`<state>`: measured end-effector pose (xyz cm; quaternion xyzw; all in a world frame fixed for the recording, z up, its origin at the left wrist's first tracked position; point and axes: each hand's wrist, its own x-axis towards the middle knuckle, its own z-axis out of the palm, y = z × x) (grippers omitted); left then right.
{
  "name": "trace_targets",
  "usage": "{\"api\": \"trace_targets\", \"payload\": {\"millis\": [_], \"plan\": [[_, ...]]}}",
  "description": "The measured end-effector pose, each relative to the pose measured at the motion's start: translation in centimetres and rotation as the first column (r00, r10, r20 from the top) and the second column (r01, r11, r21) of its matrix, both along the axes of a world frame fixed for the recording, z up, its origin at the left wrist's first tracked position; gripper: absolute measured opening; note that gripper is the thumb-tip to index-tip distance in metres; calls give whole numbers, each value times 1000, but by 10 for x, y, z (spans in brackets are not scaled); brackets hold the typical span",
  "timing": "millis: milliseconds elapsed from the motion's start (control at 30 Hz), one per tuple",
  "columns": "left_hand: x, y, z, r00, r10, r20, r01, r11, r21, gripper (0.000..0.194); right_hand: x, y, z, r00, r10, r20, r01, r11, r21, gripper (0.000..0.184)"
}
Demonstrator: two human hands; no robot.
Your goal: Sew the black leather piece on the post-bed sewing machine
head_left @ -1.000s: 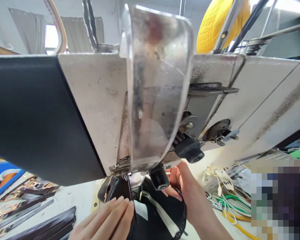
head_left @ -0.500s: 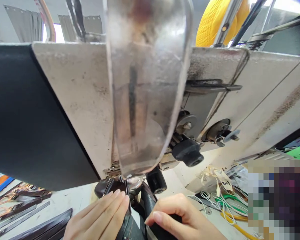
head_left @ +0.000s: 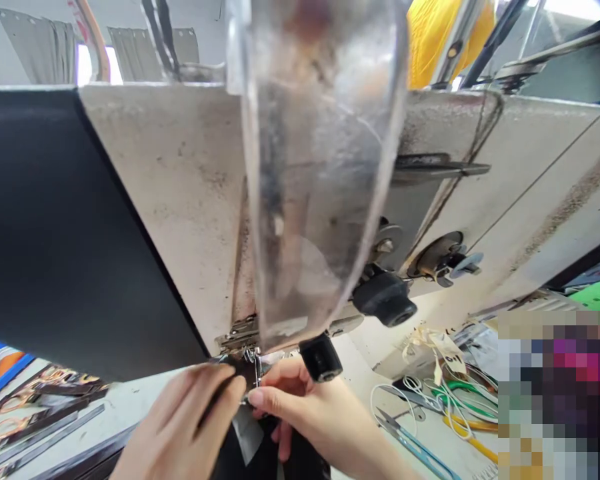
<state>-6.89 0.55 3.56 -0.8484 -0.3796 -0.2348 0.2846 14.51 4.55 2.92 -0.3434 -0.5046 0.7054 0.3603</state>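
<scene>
A dark leather-like piece [head_left: 242, 367] lies beneath the needle area [head_left: 254, 357] of a sewing machine [head_left: 180, 167]. My left hand [head_left: 180, 420] rests over its left side, fingers bent and pressed together, partly blurred. Close to the needle, my right hand [head_left: 305, 407] pinches thumb against fingers; what sits between the tips is too small to make out. Below the hands a pale patch [head_left: 249, 437] shows against black material. The edge of the dark piece is mostly hidden by my fingers.
A clear plastic guard [head_left: 320, 200] hangs in front of the machine head. Black knobs [head_left: 321, 357] jut out beside it. Blue-handled scissors [head_left: 410, 437] and tangled cords [head_left: 460, 400] lie right. Dark straps with metal rings [head_left: 45, 400] lie left. A yellow thread cone [head_left: 430, 40] stands behind.
My right hand has moved up and left to the needle area and closed into a pinch. My left hand has shifted slightly left, its fingers more bent. The scissors now show.
</scene>
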Motion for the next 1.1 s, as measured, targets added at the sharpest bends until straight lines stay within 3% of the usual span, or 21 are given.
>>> {"api": "trace_targets", "payload": {"millis": [133, 233, 400, 500, 667, 867, 933, 1033, 1100], "plan": [[13, 1, 9, 998, -67, -3, 66, 986, -152, 39, -9, -8, -12, 970, -150, -192, 142, 988, -56, 44], [11, 6, 5, 990, -95, 100, 105, 990, -99, 45, -9, -12, -15, 952, -194, -238, 186, 981, -57, 38], [3, 13, 2, 982, -136, 130, 149, 984, -99, 40, -13, -13, -20, 925, -253, -283, 257, 966, -24, 30], [6, 17, 8, 941, -160, 299, 218, 961, -171, 32, -14, -13, -26, 919, -269, -288, 294, 955, 44, 26], [13, 20, 8, 843, -37, 537, 237, 921, -309, 16, -11, -13, -31, 939, -308, -153, 337, 912, 234, 18], [16, 22, -2, 803, 50, 594, 218, 903, -370, 15, -7, -10, -27, 938, -341, -67, 333, 826, 456, 13], [16, 22, -1, 802, 75, 592, 205, 897, -392, 13, -4, -7, -25, 956, -286, -64, 284, 852, 439, 16], [15, 22, 2, 811, 67, 581, 204, 898, -389, 11, 2, 0, -21, 993, -105, -60, 117, 956, 269, 34], [15, 21, 2, 817, 28, 576, 214, 913, -348, 11, 3, 5, -19, 996, -72, -50, 80, 978, 191, 43]]}}
